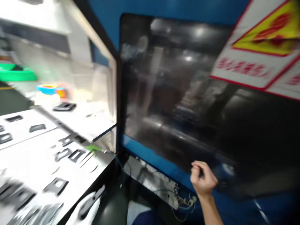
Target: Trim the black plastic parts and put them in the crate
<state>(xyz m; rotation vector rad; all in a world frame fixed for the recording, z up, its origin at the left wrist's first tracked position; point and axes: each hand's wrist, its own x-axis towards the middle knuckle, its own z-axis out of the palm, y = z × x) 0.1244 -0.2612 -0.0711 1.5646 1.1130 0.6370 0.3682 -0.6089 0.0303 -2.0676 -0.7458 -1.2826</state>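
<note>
My right hand is raised in front of a large blue machine door, near the lower edge of its dark window. The fingers curl in toward the thumb, leaving a small dark gap, and I see nothing held in them. Whether the hand touches the door, I cannot tell. My left hand is out of the picture.
On the left, a bright white table bears several dark frame-shaped parts and a green air gun. A warning sign is fixed at the upper right. Below the door, a ledge holds loose wires.
</note>
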